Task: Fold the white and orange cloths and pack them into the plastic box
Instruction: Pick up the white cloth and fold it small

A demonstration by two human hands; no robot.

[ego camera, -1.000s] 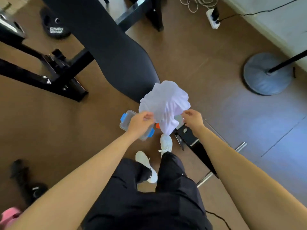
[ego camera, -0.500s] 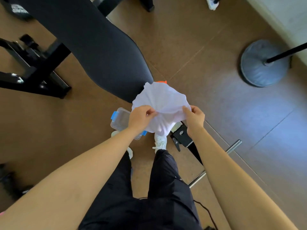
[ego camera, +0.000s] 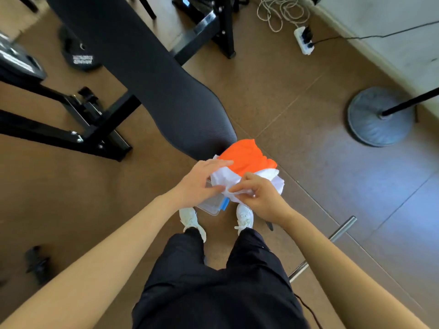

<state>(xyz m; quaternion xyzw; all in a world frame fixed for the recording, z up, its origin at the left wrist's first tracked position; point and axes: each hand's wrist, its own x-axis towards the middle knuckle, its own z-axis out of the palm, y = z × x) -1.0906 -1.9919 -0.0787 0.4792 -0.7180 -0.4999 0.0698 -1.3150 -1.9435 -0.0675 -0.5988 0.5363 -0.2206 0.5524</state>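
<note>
Pinching a near fold of the white cloth (ego camera: 224,178) between curled fingers and thumb, the right hand (ego camera: 260,198) sat on the person's side of the bundle. The left hand (ego camera: 202,184) lay on the bundle from the left, fingers straight, their tips reaching the edge of the orange cloth (ego camera: 245,155). That cloth lay over the far part of the white one, its far edge by the near end of the black table (ego camera: 147,67). The relation that counted was vertical. The box (ego camera: 210,206) showed only as a clear corner and a blue clip (ego camera: 224,205) right beneath both hands, just beyond the shoes (ego camera: 244,216), the rest hidden by cloth and hands. Whether it stood on the floor (ego camera: 308,115) could not be told. The bundle spread to the right, past the part of the box that showed. Judged from that, the coming move was downward and a little leftward. The right hand, already gripping, seemed better placed to tuck the overhang in, and the left to press it flat.
</note>
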